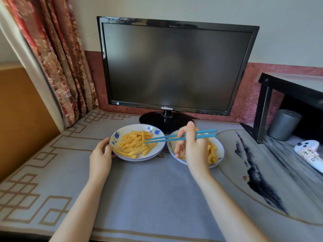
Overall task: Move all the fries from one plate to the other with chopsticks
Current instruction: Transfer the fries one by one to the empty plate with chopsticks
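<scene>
Pinching blue plastic chopsticks [157,139], right hand [194,149] is hovering over fuller centre-left floral plate [138,126]; left hand [100,154] gripping rim; centre-right plate [222,155] holding fewer yellow crinkle fries [212,152], so probably partway.

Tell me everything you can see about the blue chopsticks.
The blue chopsticks are a teal pair, smooth, plastic-looking, slimmer toward the tips. The right hand grips them just past mid-length, nearly level, thick ends pointing right. Their tips, almost together, reach the fries on the left plate; whether they pinch one is unclear.
</scene>
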Demonstrator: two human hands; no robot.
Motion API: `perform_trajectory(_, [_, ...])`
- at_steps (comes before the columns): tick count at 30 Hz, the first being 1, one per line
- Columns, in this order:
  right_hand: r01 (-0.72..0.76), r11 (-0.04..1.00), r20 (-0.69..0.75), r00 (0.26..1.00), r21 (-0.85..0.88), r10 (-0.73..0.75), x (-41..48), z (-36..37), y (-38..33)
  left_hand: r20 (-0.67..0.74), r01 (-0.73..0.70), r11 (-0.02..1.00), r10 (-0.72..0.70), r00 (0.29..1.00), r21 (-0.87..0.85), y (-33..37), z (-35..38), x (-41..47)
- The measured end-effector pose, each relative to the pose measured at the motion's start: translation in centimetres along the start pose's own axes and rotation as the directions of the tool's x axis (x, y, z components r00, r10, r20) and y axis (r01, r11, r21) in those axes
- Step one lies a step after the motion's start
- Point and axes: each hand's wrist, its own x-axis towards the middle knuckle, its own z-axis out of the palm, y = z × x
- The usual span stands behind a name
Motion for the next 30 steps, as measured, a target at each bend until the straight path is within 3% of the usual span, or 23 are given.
perform_trajectory(7, [0.008, 0.999, 0.101, 0.995, -0.039, -0.004, -0.3, 1.4, 1.4, -0.001, -0.001, 1.000, 0.001, 1.000, 0.007, 0.1, 0.0, 0.0])
perform_trajectory(18, [0.032, 0.998, -0.212, 0.976, -0.057, -0.044, 3.4, -6.5, -0.8, -0.004, 0.002, 1.000, -0.002, 1.000, 0.018, -0.1, 0.0, 0.1])
perform_trajectory(30, [0.048, 0.985, -0.254, 0.963, -0.168, -0.090, 4.7, -8.2, 1.9, -0.007, -0.004, 1.000, 0.004, 1.000, 0.021, 0.0, 0.0, 0.0])
